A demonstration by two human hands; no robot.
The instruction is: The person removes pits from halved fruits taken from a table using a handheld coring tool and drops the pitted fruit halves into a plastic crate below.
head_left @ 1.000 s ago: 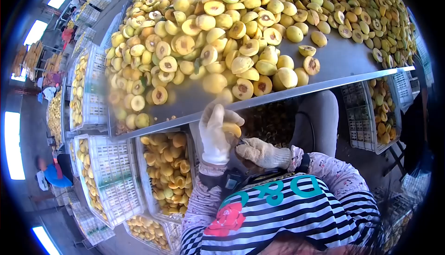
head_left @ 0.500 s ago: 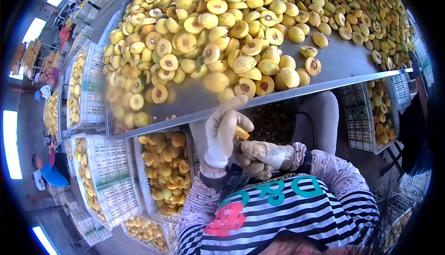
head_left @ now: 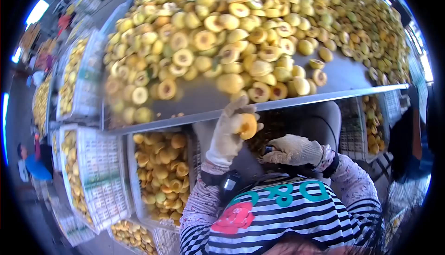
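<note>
My left hand (head_left: pixel 232 132), in a pale glove, holds up a yellow peach half (head_left: pixel 248 126) just below the table's front edge. The half shows a round hollow in its cut face. To the right, and apart from it, my gloved right hand (head_left: pixel 294 151) is closed, with a small dark end showing at its fingers; I cannot make out what that is. Above both hands a heap of halved peaches (head_left: pixel 229 54) covers much of the metal table (head_left: pixel 204 90), many with stones or brown centres facing up.
A crate of pitted halves (head_left: pixel 162 171) stands below the table on the left, with another white crate (head_left: pixel 99 176) beside it. At the right is a further crate (head_left: pixel 354 134). The table's metal rim (head_left: pixel 278 103) runs just above my hands. People (head_left: pixel 39 164) are in the background.
My hands have come apart: the right hand has moved right, while the left has turned the peach half so its hollow shows. The camera view has shifted slightly.
</note>
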